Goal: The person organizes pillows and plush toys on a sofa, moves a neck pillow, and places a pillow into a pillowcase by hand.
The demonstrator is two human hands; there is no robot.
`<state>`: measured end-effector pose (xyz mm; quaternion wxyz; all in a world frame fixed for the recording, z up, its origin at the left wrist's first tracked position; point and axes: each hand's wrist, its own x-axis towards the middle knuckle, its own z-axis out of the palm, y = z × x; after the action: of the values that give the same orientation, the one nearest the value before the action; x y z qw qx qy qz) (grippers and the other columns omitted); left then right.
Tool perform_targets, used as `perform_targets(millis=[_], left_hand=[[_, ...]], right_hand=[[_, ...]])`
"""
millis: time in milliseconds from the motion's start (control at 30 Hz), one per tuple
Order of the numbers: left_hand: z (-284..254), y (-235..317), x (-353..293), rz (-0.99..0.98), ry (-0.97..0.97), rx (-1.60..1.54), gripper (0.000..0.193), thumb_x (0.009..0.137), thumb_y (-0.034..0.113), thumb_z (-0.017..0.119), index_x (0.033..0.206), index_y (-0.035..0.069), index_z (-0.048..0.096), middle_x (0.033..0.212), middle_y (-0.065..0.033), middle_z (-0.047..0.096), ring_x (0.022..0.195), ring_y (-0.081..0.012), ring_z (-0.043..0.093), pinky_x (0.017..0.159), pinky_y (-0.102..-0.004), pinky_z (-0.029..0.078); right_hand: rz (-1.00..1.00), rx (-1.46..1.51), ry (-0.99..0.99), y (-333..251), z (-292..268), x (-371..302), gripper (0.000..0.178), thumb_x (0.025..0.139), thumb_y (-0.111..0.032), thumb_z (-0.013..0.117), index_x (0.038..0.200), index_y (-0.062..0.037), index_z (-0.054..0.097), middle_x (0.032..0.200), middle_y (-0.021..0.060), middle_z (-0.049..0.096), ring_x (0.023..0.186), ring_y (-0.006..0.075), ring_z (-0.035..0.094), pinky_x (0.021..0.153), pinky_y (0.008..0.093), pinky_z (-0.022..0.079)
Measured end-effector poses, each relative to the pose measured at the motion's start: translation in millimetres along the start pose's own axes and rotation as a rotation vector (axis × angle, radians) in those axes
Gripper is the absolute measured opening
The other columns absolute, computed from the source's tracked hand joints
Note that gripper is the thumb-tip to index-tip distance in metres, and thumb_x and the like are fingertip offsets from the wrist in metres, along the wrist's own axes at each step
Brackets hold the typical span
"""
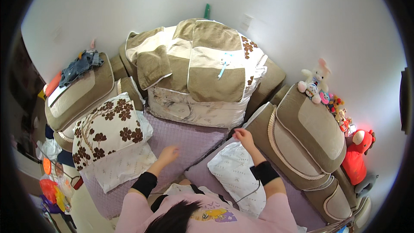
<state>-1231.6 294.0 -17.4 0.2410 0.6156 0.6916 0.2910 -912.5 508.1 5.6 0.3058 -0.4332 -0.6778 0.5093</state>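
Close to me, a white, grey-patterned cloth (230,164) lies on the lilac quilted sofa cover (194,136). My left hand (169,153) is above that cover, my right hand (244,137) farther on near its dark seam; I cannot tell whether either's bent fingers pinch anything. Beyond rises a pile of brown-and-cream plush fabric (215,85).

The right armband (265,172) hides part of the white cloth (233,170).
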Motion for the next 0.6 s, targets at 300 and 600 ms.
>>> perform_targets(millis=[300, 600], left_hand=[[-2, -47, 34, -0.122, 0.044, -0.054, 0.022, 0.072, 0.013, 0.054, 0.09, 0.002, 0.059, 0.086, -0.0157, 0.059, 0.082, -0.031, 0.056, 0.072, -0.0353, 0.043], [-18, -73, 112, -0.12, -0.038, -0.21, 0.02, 0.075, 0.012, 0.052, 0.09, 0.001, 0.059, 0.087, -0.0147, 0.059, 0.084, -0.0258, 0.056, 0.076, -0.0315, 0.042]], right_hand=[[-0.149, -0.251, 0.143, -61, 49, 164, 0.024, 0.075, -0.022, 0.053, 0.086, -0.0011, 0.058, 0.08, 0.0133, 0.061, 0.076, 0.0259, 0.058, 0.068, 0.0335, 0.044], [0.121, -0.49, 0.421, -70, 76, 274, 0.032, 0.074, -0.025, 0.056, 0.093, -0.0014, 0.045, 0.097, 0.0186, 0.049, 0.089, 0.0327, 0.05, 0.073, 0.0402, 0.042]])
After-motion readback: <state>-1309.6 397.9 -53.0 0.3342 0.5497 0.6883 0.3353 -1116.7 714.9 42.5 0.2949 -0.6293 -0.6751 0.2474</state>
